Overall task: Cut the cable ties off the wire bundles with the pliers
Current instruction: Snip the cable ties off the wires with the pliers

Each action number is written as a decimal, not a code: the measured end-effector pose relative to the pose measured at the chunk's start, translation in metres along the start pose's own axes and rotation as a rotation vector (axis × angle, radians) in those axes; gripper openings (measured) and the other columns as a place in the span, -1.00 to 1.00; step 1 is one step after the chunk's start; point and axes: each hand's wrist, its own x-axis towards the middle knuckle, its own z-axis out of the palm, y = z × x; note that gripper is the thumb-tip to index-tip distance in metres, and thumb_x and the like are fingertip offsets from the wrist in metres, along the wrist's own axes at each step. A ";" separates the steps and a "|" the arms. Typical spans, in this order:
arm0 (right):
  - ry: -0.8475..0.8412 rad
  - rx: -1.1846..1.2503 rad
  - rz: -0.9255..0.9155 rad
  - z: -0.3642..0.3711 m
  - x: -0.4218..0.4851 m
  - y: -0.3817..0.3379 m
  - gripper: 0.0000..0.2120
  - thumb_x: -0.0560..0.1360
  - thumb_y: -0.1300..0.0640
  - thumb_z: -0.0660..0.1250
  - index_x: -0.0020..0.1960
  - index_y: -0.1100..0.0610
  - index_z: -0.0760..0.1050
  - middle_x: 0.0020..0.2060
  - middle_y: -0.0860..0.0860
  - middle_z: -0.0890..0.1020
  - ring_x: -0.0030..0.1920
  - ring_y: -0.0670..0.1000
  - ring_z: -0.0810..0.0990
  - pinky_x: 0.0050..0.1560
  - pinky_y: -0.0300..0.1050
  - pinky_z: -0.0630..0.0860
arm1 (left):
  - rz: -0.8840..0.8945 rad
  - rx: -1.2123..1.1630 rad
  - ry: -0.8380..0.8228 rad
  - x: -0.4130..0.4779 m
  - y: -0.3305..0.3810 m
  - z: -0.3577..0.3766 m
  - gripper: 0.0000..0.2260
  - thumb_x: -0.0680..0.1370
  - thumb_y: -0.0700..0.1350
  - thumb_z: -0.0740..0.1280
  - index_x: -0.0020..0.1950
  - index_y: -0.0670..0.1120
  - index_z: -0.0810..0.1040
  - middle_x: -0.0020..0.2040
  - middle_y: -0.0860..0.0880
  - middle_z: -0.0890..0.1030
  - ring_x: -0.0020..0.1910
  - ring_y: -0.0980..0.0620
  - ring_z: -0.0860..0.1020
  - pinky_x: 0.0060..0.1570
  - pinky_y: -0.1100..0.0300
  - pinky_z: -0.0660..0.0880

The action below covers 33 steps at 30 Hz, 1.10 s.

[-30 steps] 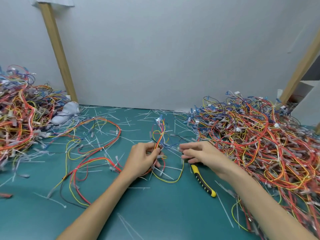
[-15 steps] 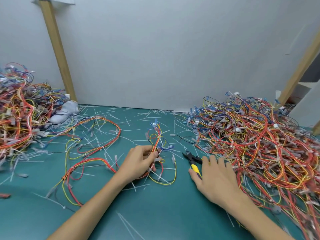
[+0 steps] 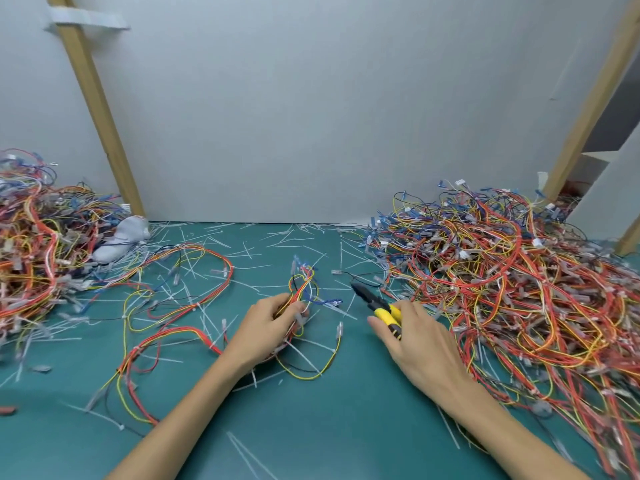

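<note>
Grey wall, slanted wooden posts

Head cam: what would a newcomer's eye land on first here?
First, the huge tangled wire pile of red, orange and yellow on the right, with a smaller pile at the far left. In the middle, the left hand grips a small wire bundle and the right hand holds yellow-handled pliers. White cut cable ties litter the green mat.
</note>
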 end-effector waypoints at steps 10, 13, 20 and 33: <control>0.137 0.191 -0.026 0.000 -0.004 0.008 -0.74 0.55 -0.20 0.19 -0.06 -0.01 0.30 -0.40 -0.11 0.45 -0.44 -0.03 0.46 -0.46 -0.08 0.24 | 0.005 -0.049 -0.091 -0.013 0.013 -0.003 -0.69 0.64 -0.10 0.18 -0.32 -0.05 0.39 -0.43 0.04 0.38 -0.44 0.02 0.33 -0.46 0.40 0.30; 0.112 0.154 -0.055 -0.003 -0.008 0.005 -0.78 0.54 -0.12 0.24 -0.07 -0.02 0.27 -0.40 -0.12 0.41 -0.41 0.06 0.45 -0.42 -0.08 0.24 | 0.002 -0.031 -0.105 -0.016 0.015 -0.003 -0.68 0.64 -0.09 0.18 -0.32 -0.05 0.40 -0.46 0.09 0.40 -0.50 0.05 0.35 -0.49 0.39 0.32; 0.060 0.063 -0.118 -0.002 -0.012 0.000 -0.77 0.49 -0.05 0.30 -0.10 -0.03 0.25 -0.38 -0.10 0.40 -0.35 0.11 0.44 -0.40 -0.08 0.25 | 0.003 0.068 -0.145 -0.020 0.015 -0.003 -0.66 0.64 -0.01 0.19 -0.13 -0.29 0.44 -0.38 -0.03 0.43 -0.56 0.11 0.44 -0.47 0.19 0.46; 0.190 -0.069 -0.191 -0.001 -0.011 0.004 -0.56 0.31 0.03 0.44 0.15 0.02 0.44 -0.10 -0.06 0.54 -0.10 0.08 0.51 -0.14 -0.05 0.38 | 0.127 0.142 -0.098 -0.025 0.021 -0.002 -0.63 0.65 -0.04 0.18 -0.28 -0.22 0.36 -0.45 0.02 0.36 -0.49 0.09 0.35 -0.37 0.03 0.50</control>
